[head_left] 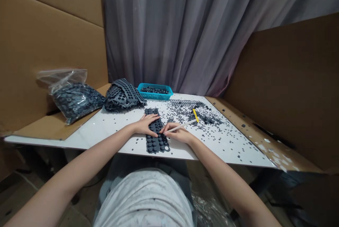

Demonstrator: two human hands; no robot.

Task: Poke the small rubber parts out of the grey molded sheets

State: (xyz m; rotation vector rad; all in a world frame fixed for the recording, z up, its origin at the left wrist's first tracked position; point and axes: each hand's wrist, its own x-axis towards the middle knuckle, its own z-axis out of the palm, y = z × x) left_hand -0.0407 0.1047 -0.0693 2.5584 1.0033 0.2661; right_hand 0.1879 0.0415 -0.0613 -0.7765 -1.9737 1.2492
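Observation:
A black rubber-like sheet [153, 144] with rows of round raised parts lies near the front edge of the white table. My left hand [145, 124] rests on its upper left part, fingers spread and pressing it flat. In my right hand [178, 133] is a thin white stick [182, 125], gripped like a pen, its lower end at the sheet's right side. The exact tip is hidden by my fingers. One round hole shows at the sheet's lower right corner.
Small black bits [182, 114] are strewn over the table's right side, around a yellow strip [195, 115]. Behind stand a blue basket [156, 96] of black pieces, a heap of perforated sheets [123, 94] and a filled plastic bag [75, 100]. Cardboard walls flank both sides.

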